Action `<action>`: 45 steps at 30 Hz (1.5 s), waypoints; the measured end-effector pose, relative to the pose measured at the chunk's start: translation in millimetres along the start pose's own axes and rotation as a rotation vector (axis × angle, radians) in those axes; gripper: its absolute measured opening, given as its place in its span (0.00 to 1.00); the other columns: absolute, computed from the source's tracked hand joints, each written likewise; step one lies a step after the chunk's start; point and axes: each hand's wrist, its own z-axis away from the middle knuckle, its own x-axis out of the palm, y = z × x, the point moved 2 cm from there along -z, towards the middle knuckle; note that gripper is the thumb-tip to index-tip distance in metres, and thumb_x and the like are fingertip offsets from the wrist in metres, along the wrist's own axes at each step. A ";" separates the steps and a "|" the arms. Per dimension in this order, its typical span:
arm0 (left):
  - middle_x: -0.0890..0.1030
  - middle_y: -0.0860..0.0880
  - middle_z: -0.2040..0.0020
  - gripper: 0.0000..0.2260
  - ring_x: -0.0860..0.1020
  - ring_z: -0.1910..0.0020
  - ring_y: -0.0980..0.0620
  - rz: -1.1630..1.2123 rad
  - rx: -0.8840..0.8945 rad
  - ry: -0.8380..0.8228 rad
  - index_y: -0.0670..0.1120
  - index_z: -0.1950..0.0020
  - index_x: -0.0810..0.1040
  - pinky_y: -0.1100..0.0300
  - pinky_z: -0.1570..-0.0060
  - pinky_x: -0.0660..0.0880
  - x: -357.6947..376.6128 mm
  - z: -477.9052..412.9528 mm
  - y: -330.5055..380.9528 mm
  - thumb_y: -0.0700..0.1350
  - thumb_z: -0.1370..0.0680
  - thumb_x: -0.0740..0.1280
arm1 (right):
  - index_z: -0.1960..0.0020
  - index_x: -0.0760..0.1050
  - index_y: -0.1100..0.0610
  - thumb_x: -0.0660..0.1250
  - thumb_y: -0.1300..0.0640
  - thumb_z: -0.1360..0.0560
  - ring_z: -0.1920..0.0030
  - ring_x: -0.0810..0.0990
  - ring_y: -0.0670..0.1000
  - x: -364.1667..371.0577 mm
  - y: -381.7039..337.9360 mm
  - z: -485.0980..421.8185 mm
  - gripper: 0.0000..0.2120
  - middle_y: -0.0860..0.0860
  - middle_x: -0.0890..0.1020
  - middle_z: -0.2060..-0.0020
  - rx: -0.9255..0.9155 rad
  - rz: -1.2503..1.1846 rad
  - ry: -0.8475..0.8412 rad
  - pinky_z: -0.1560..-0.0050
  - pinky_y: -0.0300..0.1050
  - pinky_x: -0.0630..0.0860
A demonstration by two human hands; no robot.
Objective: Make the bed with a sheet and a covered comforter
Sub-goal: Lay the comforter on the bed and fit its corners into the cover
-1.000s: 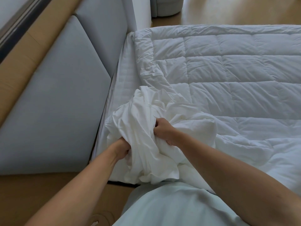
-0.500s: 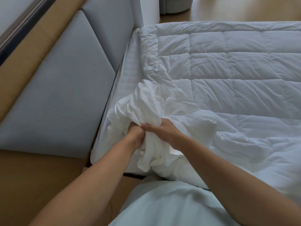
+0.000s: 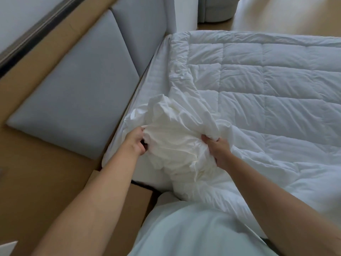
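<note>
My left hand [image 3: 135, 140] and right hand [image 3: 218, 149] both grasp the bunched white cover [image 3: 177, 137], with the quilted comforter [image 3: 267, 89] beyond them.

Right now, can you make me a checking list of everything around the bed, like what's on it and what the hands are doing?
Surface: bed, with a striped sheet showing along the headboard edge.
Job's things: quilted white comforter spread over the bed, uncovered; bunched white cloth at its near corner.
Clutter: brown box-like piece by the bed's corner; can't tell what it is.
Hands: left hand and right hand each grip the cloth.
Cables: nothing seen.
Surroundings: grey padded headboard, wooden floor, grey upholstered piece beyond the bed.
</note>
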 end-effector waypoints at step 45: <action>0.82 0.35 0.43 0.24 0.84 0.49 0.35 0.342 0.242 0.114 0.36 0.35 0.76 0.35 0.63 0.80 -122.1 -83.1 109.2 0.33 0.29 0.54 | 0.48 0.72 0.64 0.59 0.44 0.18 0.57 0.79 0.65 -103.2 73.9 49.5 0.22 0.60 0.76 0.63 -0.279 0.785 0.556 0.60 0.51 0.68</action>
